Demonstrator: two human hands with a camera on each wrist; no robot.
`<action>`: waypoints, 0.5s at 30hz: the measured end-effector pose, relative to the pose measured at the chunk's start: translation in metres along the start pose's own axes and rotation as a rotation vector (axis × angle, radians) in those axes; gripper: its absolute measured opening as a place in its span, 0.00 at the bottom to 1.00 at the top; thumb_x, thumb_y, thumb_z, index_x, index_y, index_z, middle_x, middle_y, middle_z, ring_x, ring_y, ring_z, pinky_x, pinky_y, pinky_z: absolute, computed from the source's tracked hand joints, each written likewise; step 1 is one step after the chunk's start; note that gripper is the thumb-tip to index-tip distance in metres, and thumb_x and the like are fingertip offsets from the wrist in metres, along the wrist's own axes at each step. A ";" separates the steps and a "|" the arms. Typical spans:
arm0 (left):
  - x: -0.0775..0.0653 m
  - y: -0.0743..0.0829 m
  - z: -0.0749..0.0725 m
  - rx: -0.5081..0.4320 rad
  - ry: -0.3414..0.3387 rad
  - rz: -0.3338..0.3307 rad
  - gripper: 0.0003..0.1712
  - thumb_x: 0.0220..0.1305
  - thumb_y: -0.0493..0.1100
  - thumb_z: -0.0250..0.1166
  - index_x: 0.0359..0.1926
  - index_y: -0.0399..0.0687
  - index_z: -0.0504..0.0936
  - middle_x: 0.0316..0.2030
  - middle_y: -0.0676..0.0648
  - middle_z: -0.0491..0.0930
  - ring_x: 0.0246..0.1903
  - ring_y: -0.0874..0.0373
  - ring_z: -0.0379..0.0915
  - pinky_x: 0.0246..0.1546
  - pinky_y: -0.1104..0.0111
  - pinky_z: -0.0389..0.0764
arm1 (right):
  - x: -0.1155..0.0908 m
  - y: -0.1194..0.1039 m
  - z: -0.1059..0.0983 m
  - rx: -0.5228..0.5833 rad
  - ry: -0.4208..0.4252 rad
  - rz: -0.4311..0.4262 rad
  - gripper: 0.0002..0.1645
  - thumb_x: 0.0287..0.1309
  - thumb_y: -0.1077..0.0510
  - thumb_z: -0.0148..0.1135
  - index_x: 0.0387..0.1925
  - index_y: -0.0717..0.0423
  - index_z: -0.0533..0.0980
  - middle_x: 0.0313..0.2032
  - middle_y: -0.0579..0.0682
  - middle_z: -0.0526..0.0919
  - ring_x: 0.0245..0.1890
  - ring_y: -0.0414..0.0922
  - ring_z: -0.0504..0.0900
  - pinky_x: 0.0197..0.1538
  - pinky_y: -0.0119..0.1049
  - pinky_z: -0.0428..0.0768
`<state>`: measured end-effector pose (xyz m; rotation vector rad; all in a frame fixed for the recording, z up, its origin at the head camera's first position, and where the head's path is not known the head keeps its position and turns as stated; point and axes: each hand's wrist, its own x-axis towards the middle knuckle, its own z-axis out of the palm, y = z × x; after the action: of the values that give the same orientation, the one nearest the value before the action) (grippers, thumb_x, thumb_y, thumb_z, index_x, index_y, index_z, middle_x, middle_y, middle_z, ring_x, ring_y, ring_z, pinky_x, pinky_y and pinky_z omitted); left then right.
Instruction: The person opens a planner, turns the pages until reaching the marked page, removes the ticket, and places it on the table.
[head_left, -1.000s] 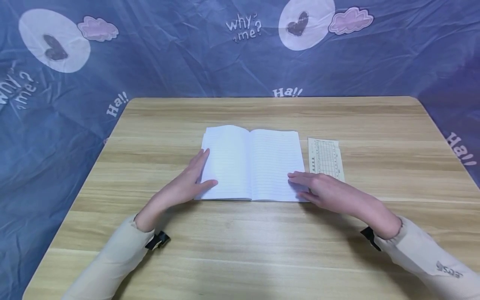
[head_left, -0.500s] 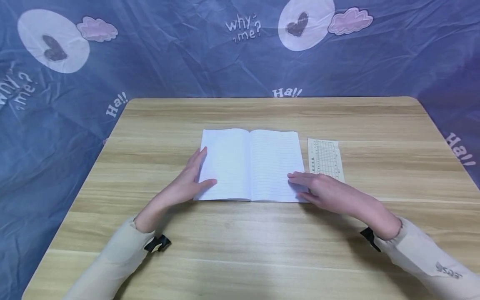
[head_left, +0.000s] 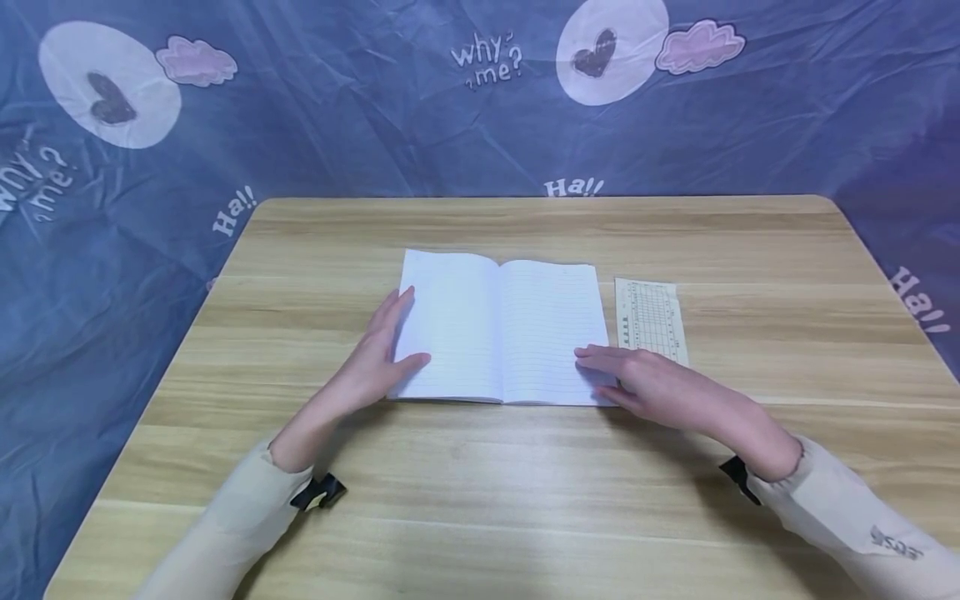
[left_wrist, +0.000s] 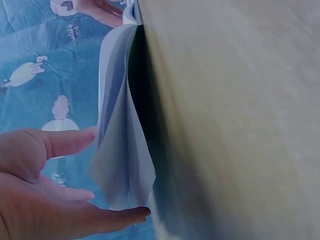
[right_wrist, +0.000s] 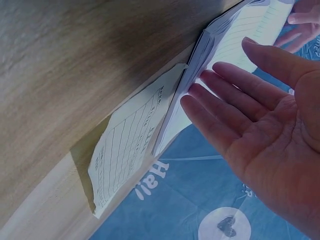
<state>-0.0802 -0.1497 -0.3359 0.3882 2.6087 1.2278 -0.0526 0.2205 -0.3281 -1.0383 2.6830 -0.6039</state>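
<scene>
A lined notebook lies spread at its middle on the wooden table, both pages blank. At its left edge is my left hand, thumb over the lower left page and straight fingers along the outer edge. In the left wrist view the loose left leaves bow up off the table between thumb and fingers. My right hand is over the lower right edge of the right page, its fingers extended. The right wrist view shows its palm and straight fingers beside the page edges.
A small printed paper slip with a grid of lines lies right of the notebook, its lower part behind my right hand. The wooden table ends at a blue printed cloth behind.
The top left corner of the left page sank, then rose again. My left hand has shifted slightly left and away from me. The right hand stays where it was.
</scene>
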 end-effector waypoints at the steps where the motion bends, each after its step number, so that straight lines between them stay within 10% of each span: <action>1: -0.002 0.003 -0.001 0.006 0.018 0.012 0.51 0.63 0.36 0.67 0.78 0.47 0.45 0.76 0.35 0.36 0.74 0.40 0.34 0.70 0.42 0.44 | 0.000 0.000 0.000 0.001 -0.001 -0.001 0.26 0.61 0.66 0.64 0.61 0.69 0.73 0.59 0.63 0.77 0.58 0.58 0.77 0.56 0.52 0.76; 8: -0.009 0.023 -0.006 -0.003 0.138 0.149 0.51 0.59 0.27 0.66 0.77 0.50 0.50 0.76 0.40 0.42 0.73 0.44 0.43 0.68 0.49 0.57 | 0.000 -0.001 0.000 0.005 0.000 -0.004 0.26 0.61 0.65 0.64 0.61 0.69 0.73 0.59 0.64 0.77 0.58 0.59 0.77 0.56 0.52 0.76; 15: -0.002 0.047 0.001 -0.268 0.171 0.290 0.47 0.59 0.17 0.57 0.76 0.43 0.54 0.76 0.46 0.47 0.73 0.52 0.49 0.62 0.60 0.70 | 0.021 -0.005 -0.008 0.064 0.034 0.004 0.29 0.67 0.61 0.60 0.66 0.68 0.68 0.63 0.63 0.72 0.63 0.57 0.72 0.62 0.53 0.71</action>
<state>-0.0718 -0.1205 -0.3001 0.6513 2.5374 1.7517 -0.0670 0.2052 -0.3195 -1.0149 2.6755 -0.7078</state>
